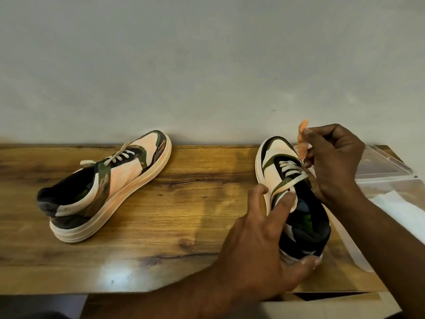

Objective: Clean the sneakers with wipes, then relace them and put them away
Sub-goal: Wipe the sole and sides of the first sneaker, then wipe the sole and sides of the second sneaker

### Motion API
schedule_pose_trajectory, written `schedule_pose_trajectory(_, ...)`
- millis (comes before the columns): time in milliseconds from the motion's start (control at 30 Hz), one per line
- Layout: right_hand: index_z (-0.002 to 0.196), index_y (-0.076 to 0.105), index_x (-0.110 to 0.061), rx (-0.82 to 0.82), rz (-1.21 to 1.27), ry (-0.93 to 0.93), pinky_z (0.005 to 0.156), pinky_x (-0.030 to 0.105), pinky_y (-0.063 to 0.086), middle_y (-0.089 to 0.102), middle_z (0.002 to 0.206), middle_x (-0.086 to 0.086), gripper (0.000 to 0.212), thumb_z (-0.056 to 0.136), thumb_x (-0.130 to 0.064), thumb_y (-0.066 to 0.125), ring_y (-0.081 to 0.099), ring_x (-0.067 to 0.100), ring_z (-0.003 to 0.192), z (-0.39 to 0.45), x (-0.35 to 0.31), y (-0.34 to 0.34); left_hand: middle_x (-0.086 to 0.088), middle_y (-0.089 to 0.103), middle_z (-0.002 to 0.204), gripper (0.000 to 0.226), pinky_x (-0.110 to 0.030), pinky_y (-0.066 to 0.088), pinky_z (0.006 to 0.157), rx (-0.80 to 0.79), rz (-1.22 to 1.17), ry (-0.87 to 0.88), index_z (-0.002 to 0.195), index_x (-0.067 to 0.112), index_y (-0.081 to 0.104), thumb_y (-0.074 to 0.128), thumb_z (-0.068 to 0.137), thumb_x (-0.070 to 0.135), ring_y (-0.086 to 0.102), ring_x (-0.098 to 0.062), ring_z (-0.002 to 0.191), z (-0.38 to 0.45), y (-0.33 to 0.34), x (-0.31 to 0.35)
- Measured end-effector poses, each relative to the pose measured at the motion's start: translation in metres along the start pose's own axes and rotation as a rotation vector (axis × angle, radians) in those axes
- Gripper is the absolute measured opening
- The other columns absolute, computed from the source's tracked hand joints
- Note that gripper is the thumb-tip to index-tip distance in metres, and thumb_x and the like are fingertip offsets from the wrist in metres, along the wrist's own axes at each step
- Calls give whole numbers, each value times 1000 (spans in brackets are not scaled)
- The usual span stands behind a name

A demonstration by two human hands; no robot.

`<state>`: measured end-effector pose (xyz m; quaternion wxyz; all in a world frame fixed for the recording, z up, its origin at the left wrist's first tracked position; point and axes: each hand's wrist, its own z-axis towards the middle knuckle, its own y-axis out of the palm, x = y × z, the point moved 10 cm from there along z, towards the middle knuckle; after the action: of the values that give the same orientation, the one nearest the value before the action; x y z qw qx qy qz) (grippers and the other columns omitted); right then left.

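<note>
Two white, green and black sneakers stand on the wooden table (161, 226). The left sneaker (105, 187) lies apart at the left, stained orange, its laces threaded. My left hand (259, 233) grips the right sneaker (296, 199) around its heel and collar, thumb at the heel, fingers on the inner side. My right hand (333, 162) hovers over that shoe's laces and pinches a crumpled, orange-stained wipe (302, 139) above the toe end.
A clear plastic box or lid (386, 166) sits at the table's right end, with white wipes or paper (395, 206) beside it. A grey wall runs directly behind the table. A cardboard edge (333, 305) shows below the table's front.
</note>
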<state>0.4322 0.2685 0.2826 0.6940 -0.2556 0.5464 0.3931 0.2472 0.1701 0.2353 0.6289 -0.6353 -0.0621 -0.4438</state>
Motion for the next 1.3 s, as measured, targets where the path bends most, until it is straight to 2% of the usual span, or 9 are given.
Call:
schedule_pose_trajectory(133,76,70,-16,-40,36,28,46,28,39,67,70,16,17,91,-14,76,49,26,49,0,11,9,4,5,159,70,-30,50,99,-13,63,86,143,39,35,65,88,70,54,-24,127,2,1,10)
schedule_pose_trajectory(267,80,71,-15,-80,15,-28,45,27,41,69,67,9,13,91,-16,78,52,26,48,4,7,24,2,11,156,59,-33,54,93,20,98,80,131,34,43,64,89,70,55,-22,124,6,-1,8)
schedule_pose_trajectory(567,87,69,-2,-46,-2,-59,44,25,38,63,56,-7,11,92,-10,76,51,10,43,13,-1,21,-2,18,157,71,-36,61,83,88,211,140,138,33,42,60,86,78,62,-21,118,7,-8,7)
schedule_pose_trajectory(700,84,73,-18,-86,-120,-171,56,34,49,73,75,7,7,90,-20,77,60,21,56,14,-16,25,-4,23,160,90,-37,59,78,141,296,139,154,33,32,48,84,88,64,-19,117,5,-34,-1)
schedule_pose_trajectory(867,85,73,-24,-161,-169,-300,57,47,55,74,73,-4,7,91,-26,77,65,28,58,-3,-57,54,5,42,142,67,-34,58,64,495,179,-50,145,29,45,48,94,73,66,-7,90,9,-139,-46)
schedule_pose_trajectory(933,87,75,-27,-219,-192,-333,62,57,56,75,78,2,5,91,-28,77,67,40,65,-18,-70,74,6,50,133,53,-32,56,68,707,157,-144,136,28,54,63,95,59,65,-3,80,-2,-193,-71)
schedule_pose_trajectory(1033,93,76,-23,-332,-231,-353,63,57,57,75,79,6,3,92,-26,78,70,38,69,-47,-77,105,6,58,116,39,-33,52,75,908,259,-262,117,26,61,72,89,51,66,-11,81,-28,-258,-108)
schedule_pose_trajectory(1200,92,77,-25,-528,-334,-324,65,30,58,72,70,-10,6,91,-20,80,69,10,64,-104,-56,155,1,71,84,35,-36,53,74,781,439,-658,79,24,69,73,82,59,68,-26,84,-72,-289,-174)
schedule_pose_trajectory(1300,94,80,-27,-593,-408,-254,57,16,46,68,66,-16,10,87,-20,83,64,5,60,-135,-29,176,-3,73,78,43,-36,54,76,666,546,-761,77,18,73,69,83,60,69,-32,79,-85,-280,-181)
